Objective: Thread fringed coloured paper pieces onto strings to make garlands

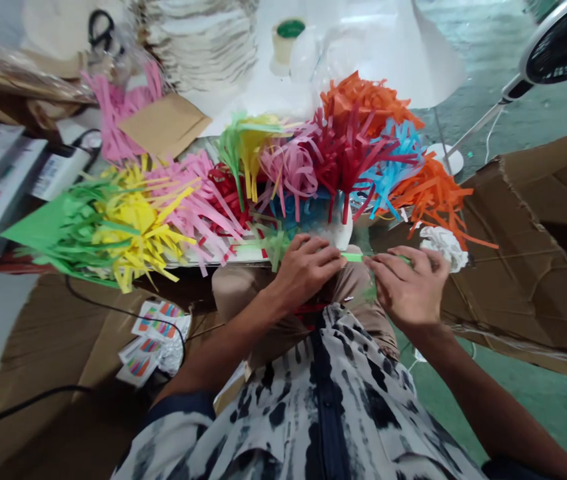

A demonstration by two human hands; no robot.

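Just in front of my lap, a light green twisted strip of tissue paper (353,257) runs between my two hands. My left hand (308,270) is closed round its left part, where a fringed green tuft (276,248) sticks out past the knuckles. The fingers of my right hand (410,283) pinch the strip's other end. Behind my hands lie heaped tissue tassels: green (76,227), yellow (130,217), pink (198,197), dark red (346,157), blue (398,163) and orange (436,197). Crumpled white paper (446,248) sits just beyond my right hand.
At the back stand a tape roll (287,43), stacked paper sheets (200,43) and black scissors (100,30). A brown paper piece (166,127) lies among pink tassels. A fan (563,47) is at upper right, above a cardboard box (528,267). Printed cards (148,340) lie lower left.
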